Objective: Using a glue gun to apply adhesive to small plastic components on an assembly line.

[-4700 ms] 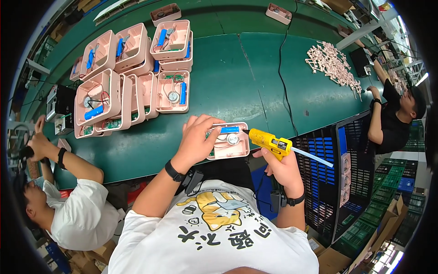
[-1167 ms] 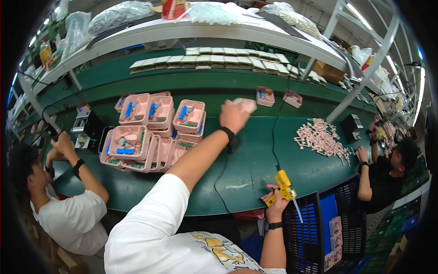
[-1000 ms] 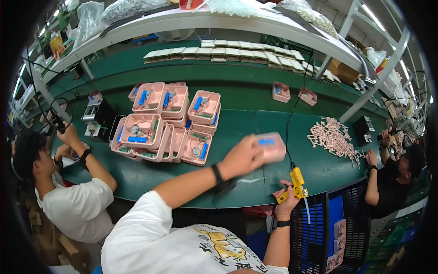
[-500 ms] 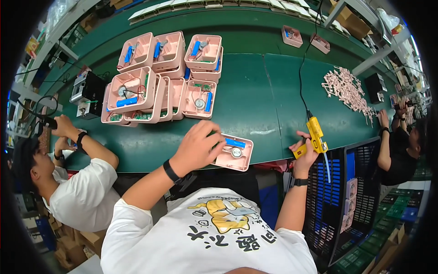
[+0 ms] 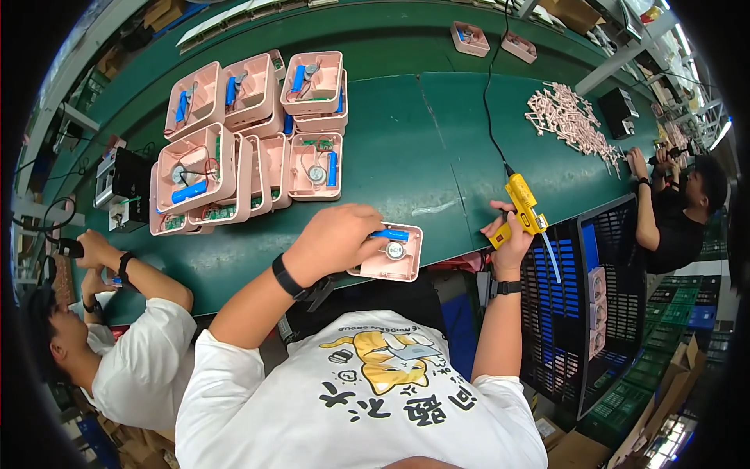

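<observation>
A shallow pink plastic case [image 5: 405,270] lies at the near table edge, with a blue cylindrical battery [image 5: 394,234] and a round silver part [image 5: 395,250] inside. My left hand [image 5: 337,241] reaches over the case's left side, its fingers bent and closed beside the battery's left end. What they pinch, if anything, is hidden. In my right hand [image 5: 512,248] is a yellow glue gun [image 5: 522,205], its cord running up and away. A pale glue stick [image 5: 554,259] pokes out of its rear end. The gun is held apart from the case.
Stacked pink cases [image 5: 258,168] with batteries stand at the left. Thin pink pieces [image 5: 570,117] lie heaped at the right, beside a black box [image 5: 618,114]. A black crate [image 5: 551,289] stands by the table's right edge. Co-workers sit on the left [image 5: 133,367] and right [image 5: 678,211].
The whole view has shifted, so the table and stacks appear farther left and higher. My left hand stays at the case, and the glue gun stays in my right hand.
</observation>
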`<action>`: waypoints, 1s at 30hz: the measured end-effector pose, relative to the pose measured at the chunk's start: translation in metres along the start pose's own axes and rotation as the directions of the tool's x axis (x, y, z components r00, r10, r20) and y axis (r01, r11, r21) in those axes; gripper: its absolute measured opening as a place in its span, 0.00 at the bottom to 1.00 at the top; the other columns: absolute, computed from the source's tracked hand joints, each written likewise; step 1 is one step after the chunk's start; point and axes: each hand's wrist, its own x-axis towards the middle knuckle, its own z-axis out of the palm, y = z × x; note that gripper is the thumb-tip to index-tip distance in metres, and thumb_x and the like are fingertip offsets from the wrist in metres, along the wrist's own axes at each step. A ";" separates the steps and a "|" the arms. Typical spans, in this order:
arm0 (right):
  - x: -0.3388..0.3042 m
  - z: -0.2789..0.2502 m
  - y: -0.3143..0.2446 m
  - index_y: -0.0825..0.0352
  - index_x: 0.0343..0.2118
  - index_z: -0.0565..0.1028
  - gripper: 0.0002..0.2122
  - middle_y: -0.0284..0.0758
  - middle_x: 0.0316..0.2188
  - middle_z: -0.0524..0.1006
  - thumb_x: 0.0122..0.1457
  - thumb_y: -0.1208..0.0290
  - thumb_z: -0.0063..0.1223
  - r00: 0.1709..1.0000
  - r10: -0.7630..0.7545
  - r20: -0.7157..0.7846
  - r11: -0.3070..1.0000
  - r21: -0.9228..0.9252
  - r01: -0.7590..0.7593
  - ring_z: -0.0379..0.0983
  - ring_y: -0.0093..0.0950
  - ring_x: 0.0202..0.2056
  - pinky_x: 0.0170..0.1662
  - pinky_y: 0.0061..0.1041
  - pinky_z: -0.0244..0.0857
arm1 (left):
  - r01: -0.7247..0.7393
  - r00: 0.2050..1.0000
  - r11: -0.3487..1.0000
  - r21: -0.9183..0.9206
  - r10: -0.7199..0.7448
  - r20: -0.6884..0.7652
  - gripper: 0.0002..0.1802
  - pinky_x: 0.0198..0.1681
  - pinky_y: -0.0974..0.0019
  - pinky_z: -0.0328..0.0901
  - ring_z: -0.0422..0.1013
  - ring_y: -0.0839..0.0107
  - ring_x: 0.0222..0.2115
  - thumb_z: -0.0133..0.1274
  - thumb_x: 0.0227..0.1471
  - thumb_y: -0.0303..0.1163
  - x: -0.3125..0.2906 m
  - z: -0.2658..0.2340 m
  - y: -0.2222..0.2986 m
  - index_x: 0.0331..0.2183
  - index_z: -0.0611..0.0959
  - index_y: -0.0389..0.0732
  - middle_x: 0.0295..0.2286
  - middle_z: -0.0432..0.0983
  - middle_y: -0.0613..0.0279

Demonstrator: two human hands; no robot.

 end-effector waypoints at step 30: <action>0.004 -0.002 0.007 0.73 0.47 0.73 0.11 0.53 0.44 0.82 0.70 0.71 0.48 1.000 0.025 0.002 0.988 0.152 -0.025 0.72 0.27 0.19 0.28 0.33 0.77 | 0.207 0.723 0.977 0.047 -0.120 -0.680 0.34 0.50 0.46 0.75 0.73 0.44 0.50 0.64 0.51 0.34 0.280 0.035 -0.063 0.60 0.75 0.44 0.53 0.71 0.47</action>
